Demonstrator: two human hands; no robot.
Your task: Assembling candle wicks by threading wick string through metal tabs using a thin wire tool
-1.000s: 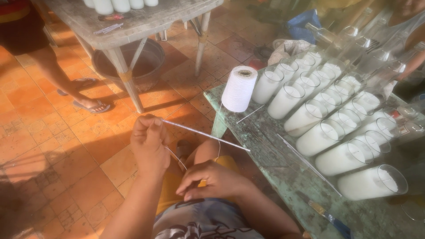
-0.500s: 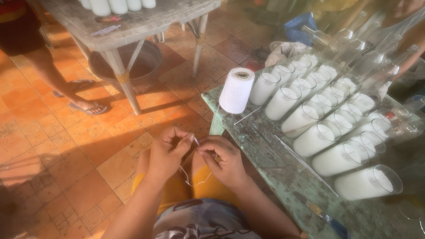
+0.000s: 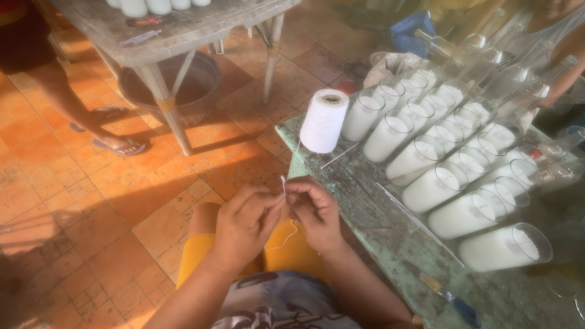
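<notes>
My left hand (image 3: 244, 226) and my right hand (image 3: 314, 210) meet above my lap, fingertips pinched together on a thin white string (image 3: 283, 184). A short end sticks up between the fingers and a loop hangs below them over my yellow shorts. The string runs up to a white thread spool (image 3: 325, 120) standing on the corner of a worn green table (image 3: 365, 225). Several glass jars filled with white wax (image 3: 436, 183) lie in rows on that table, right of my hands.
A long thin metal rod (image 3: 420, 224) and a small blue-handled tool (image 3: 451, 300) lie on the green table. A grey table (image 3: 183, 33) with a dark basin (image 3: 173, 85) under it stands at back left. Another person's sandalled feet (image 3: 116, 143) are on the orange tiles.
My hands were apart with the string stretched taut from the raised left hand. They have come together, and now both pinch the string close over my lap.
</notes>
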